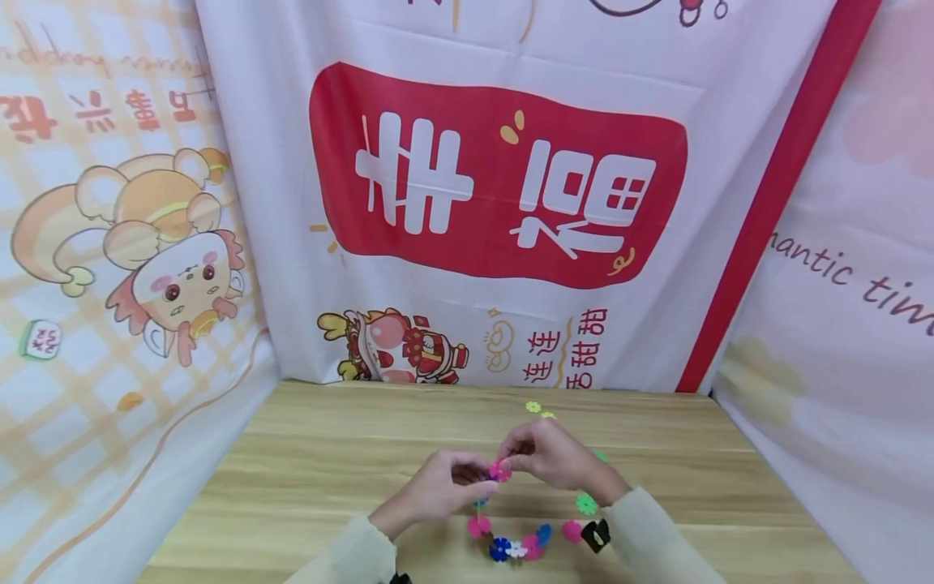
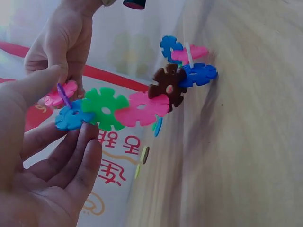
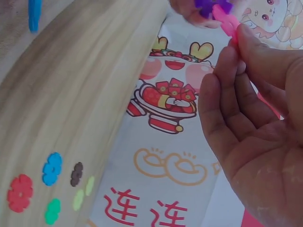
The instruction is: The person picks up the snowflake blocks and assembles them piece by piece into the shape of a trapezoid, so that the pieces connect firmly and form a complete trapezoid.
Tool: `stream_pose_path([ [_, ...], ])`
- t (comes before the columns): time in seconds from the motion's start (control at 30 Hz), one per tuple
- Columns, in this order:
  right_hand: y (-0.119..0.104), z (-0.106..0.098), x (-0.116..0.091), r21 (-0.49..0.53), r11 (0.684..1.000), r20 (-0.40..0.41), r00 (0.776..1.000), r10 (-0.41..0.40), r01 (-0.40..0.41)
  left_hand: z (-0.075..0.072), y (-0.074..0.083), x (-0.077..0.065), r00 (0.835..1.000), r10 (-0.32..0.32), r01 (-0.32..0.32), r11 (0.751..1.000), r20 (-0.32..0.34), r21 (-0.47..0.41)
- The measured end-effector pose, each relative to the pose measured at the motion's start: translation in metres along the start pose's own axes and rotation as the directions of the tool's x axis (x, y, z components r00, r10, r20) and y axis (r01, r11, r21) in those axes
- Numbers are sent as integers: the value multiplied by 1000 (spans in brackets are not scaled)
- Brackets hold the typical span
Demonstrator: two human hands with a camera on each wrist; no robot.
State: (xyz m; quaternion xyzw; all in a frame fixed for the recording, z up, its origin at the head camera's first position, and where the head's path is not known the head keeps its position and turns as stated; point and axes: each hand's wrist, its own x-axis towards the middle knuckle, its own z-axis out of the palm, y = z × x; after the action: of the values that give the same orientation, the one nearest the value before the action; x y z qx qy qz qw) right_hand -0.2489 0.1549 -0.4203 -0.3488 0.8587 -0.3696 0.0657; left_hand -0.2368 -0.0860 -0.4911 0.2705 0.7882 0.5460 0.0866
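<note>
Both hands meet over the wooden table at one end of a chain of interlocked flower-shaped plastic pieces. My right hand [image 1: 552,456] pinches a pink flower piece [image 3: 228,23] between thumb and fingertips, up against a purple piece [image 3: 208,6]. My left hand [image 1: 440,487] holds the chain's end with its thumb and fingers, around the purple piece and a light blue one [image 2: 74,116]. From there the chain runs through green [image 2: 106,109], pink [image 2: 141,109] and brown [image 2: 167,86] pieces. It curves down toward a dark blue piece [image 1: 499,549] and a white one [image 1: 516,550].
Loose flower pieces lie on the table [image 1: 292,478]: yellow [image 1: 533,406] at the back, green [image 1: 586,504] near the right forearm, plus red [image 3: 20,193], blue [image 3: 52,169] and brown [image 3: 76,174]. Printed cloth [image 1: 503,324] hangs behind the table and at both sides.
</note>
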Motion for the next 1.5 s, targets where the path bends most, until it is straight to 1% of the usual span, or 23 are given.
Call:
stream_pose_path([
  [0.07,-3,-3,1,0,1000,13,1000,0,0,-2,1,1,1000,-3,3,1000,-22,-5],
  [0.17,-7,-8,2,0,1000,24,1000,1,-1,-3,3,4,999,9,-11,999,-52,-34],
  [0.3,-8,-13,4,-9,1000,32,999,6,-6,-3,6,8,998,22,-26,997,-59,-66],
  [0.43,-4,-20,5,-33,999,40,999,23,-22,-3,7,8,998,-6,0,995,-58,-96],
  [0.5,0,-25,5,-64,997,36,999,40,-38,-3,8,8,998,-23,17,994,-61,-104],
  [0.6,11,-33,4,-123,991,25,998,54,-51,-4,9,6,997,-44,37,994,-70,-105],
  [0.67,22,-37,4,-172,983,14,997,74,-71,-4,9,6,996,-50,42,994,-78,-102],
  [0.73,33,-39,3,-200,976,6,996,87,-84,-5,8,5,995,-53,44,994,-84,-103],
  [0.87,57,-35,0,-258,958,-18,992,125,-126,-6,7,3,995,-52,42,993,-84,-107],
  [0.97,75,-27,-4,-281,943,-30,984,176,-177,-6,5,2,996,-44,34,993,-82,-110],
  [1.03,86,-22,-7,-274,939,-29,978,208,-208,-5,4,2,996,-42,34,994,-83,-106],
  [1.1,96,-16,-9,-272,939,-25,977,211,-209,-5,2,1,995,-42,33,994,-85,-103],
  [1.23,111,-9,-9,-267,946,-11,982,191,-187,-5,2,0,995,-52,43,995,-89,-92],
  [1.27,113,-8,-9,-266,946,-9,982,188,-183,-5,2,0,995,-52,44,995,-88,-93],
  [1.5,119,-8,-3,-244,941,11,970,245,-235,-5,4,1,995,-60,51,992,-80,-116],
])
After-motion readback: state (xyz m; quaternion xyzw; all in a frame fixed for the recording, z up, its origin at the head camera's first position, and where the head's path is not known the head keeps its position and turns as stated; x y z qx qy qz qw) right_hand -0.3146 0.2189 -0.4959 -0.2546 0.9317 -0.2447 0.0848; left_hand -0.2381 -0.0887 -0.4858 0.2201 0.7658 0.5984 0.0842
